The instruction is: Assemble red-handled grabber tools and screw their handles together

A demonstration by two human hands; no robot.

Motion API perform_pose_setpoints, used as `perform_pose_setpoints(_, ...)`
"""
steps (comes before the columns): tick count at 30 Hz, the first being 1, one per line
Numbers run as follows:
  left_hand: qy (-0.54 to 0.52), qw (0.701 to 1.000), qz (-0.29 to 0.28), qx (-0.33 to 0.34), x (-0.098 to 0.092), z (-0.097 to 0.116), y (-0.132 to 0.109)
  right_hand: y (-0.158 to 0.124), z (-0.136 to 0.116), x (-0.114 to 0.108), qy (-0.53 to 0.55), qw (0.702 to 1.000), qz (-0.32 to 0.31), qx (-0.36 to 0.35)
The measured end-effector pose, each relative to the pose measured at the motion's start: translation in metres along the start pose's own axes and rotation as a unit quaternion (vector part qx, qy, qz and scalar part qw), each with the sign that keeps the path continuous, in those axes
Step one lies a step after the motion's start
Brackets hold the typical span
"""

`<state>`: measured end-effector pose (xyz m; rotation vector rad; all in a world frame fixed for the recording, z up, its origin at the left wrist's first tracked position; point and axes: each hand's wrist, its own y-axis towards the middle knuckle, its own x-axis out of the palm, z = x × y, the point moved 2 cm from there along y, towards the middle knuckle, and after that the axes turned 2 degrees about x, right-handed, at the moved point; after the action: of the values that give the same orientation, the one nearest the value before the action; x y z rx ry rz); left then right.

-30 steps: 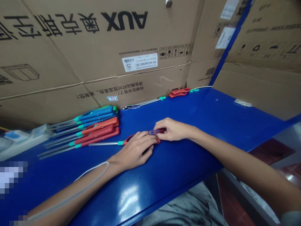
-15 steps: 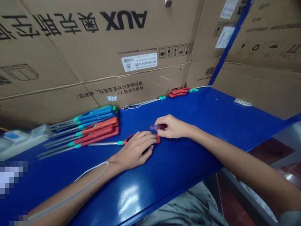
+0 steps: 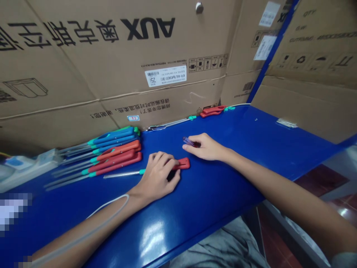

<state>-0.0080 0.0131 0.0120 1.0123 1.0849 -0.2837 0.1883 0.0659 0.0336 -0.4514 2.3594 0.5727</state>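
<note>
My left hand (image 3: pixel 158 173) is curled over a red long-nosed gas lighter (image 3: pixel 184 163) and presses it to the table. Its metal tube and teal collar stick out to the left, while most of the handle is under my fingers. Just above the lighter's right end, my right hand (image 3: pixel 208 147) is closed around what looks like a small screwdriver (image 3: pixel 188 141) with a see-through purple and red handle. Any shaft is hidden by the hand. To the left lies a stack of lighters with blue handles (image 3: pixel 114 138), an orange handle (image 3: pixel 118 149) and red handles (image 3: pixel 117 164).
Along the back of the blue table (image 3: pixel 223 178) lie red handle parts (image 3: pixel 212 111) and thin metal tubes with a teal piece (image 3: pixel 178 121). Cardboard walls (image 3: pixel 111 67) close off the back and right. A white power strip (image 3: pixel 47 163) sits at the left.
My right hand has lifted off the lighter's end, slightly up and right, with the screwdriver tilting. My left fingers have drawn back left, baring more of the red handle.
</note>
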Motion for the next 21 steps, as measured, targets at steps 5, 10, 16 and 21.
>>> perform_pose_setpoints(5, 0.015, 0.999, -0.021, -0.02, 0.0014, -0.0008, -0.0005, -0.001, -0.0031, -0.0027, 0.034, 0.999, 0.038, 0.002)
perform_pose_setpoints(10, 0.015, 1.0, -0.001, -0.003, 0.0025, -0.0012, -0.0006, -0.0004, -0.0004, -0.0062, 0.06, 0.991, 0.115, 0.003)
perform_pose_setpoints(16, -0.01, 1.0, -0.002, 0.008, 0.0046, -0.0032, -0.0018, -0.0016, -0.0004, -0.0066, 0.09, 0.982, 0.165, -0.013)
perform_pose_setpoints(21, -0.038, 0.999, 0.008, 0.031, 0.0043, -0.0044, -0.004, -0.0036, -0.0057, -0.0018, 0.076, 0.986, 0.142, -0.03)
